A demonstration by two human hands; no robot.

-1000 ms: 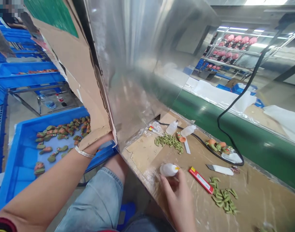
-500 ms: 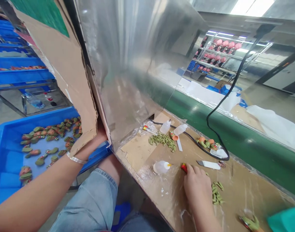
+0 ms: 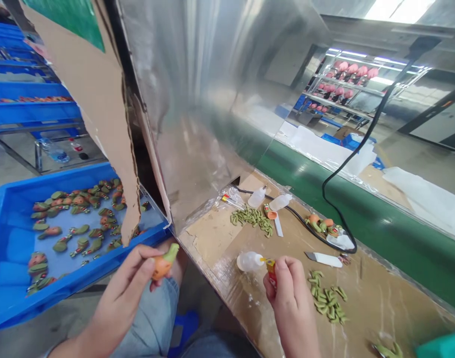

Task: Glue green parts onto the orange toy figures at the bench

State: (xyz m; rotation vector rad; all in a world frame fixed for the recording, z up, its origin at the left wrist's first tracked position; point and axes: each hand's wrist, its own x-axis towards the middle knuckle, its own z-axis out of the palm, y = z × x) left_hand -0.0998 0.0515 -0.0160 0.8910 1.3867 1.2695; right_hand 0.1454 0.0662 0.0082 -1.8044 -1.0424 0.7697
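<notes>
My left hand (image 3: 132,278) is closed on a small orange and green figure (image 3: 164,262), held over my lap beside the bench's left edge. My right hand (image 3: 287,293) is closed on a red lighter (image 3: 271,271), raised just off the cardboard-covered bench (image 3: 380,308). A small white squeeze bottle (image 3: 249,261) lies on the bench just left of the lighter. Several small green pieces (image 3: 327,298) lie in a heap right of my right hand.
A blue crate (image 3: 11,238) of orange and green figures stands at my left, under a hanging cardboard flap (image 3: 100,99). Further back on the bench are another green heap (image 3: 251,218), two more bottles (image 3: 279,201), a black cable (image 3: 342,164), a knife (image 3: 324,258) and a metal wall (image 3: 212,99).
My left hand came out from behind the cardboard flap with an orange and green figure. My right hand picked the red lighter up off the bench and drew it back towards me.
</notes>
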